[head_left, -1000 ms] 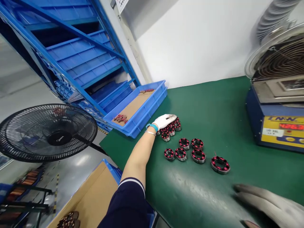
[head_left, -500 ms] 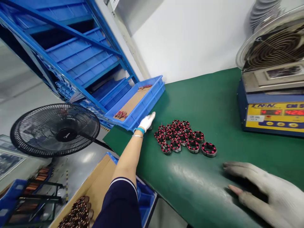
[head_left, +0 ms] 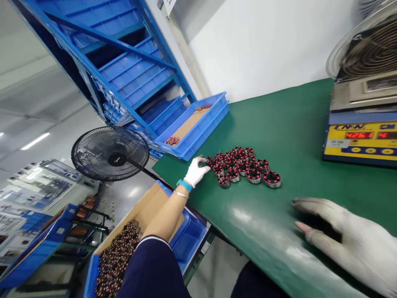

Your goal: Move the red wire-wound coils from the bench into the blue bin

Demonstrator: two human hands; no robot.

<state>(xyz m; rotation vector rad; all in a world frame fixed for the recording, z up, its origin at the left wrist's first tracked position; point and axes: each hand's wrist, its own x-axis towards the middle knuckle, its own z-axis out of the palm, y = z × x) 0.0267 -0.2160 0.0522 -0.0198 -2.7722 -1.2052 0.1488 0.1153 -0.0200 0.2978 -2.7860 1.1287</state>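
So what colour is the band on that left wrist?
Light blue, worn just below the white glove on the left hand. The wristband shows best in the head view.

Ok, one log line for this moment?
left hand: touching ring cluster | right hand: flat on green table, open | blue tray: beyond cluster

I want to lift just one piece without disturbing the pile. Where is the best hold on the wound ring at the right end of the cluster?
Probably by its outer metal rim, pinched across from above or from its open right side. That ring lies flat on the green table with bare mat to its right; its left side sits close against the neighbouring rings.
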